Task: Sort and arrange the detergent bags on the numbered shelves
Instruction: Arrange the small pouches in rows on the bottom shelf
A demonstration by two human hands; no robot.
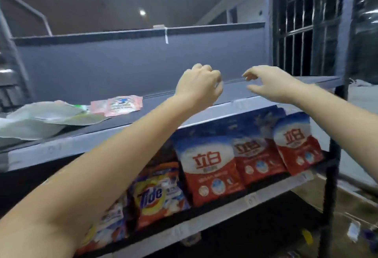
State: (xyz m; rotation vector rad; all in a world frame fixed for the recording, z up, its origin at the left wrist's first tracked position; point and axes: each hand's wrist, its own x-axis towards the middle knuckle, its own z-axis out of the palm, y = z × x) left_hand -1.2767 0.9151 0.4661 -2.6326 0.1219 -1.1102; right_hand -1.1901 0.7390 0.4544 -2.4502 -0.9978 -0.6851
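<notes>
Both my arms reach over the top shelf (241,92) of a dark metal rack. My left hand (199,84) has its fingers curled into a loose fist and holds nothing. My right hand (268,82) hovers beside it with relaxed, slightly bent fingers, also empty. On the shelf's left part lie a pink detergent bag (117,106) and pale green bags (47,116), flat. On the shelf below stand three red-and-blue detergent bags (208,173), and left of them an orange Tide bag (157,194), with another bag partly hidden by my left arm.
A grey wall (122,63) closes the back of the top shelf. A barred metal frame (302,32) rises at the right. White label strips run along the shelf fronts (253,200). Small items lie on the floor at lower right (353,231).
</notes>
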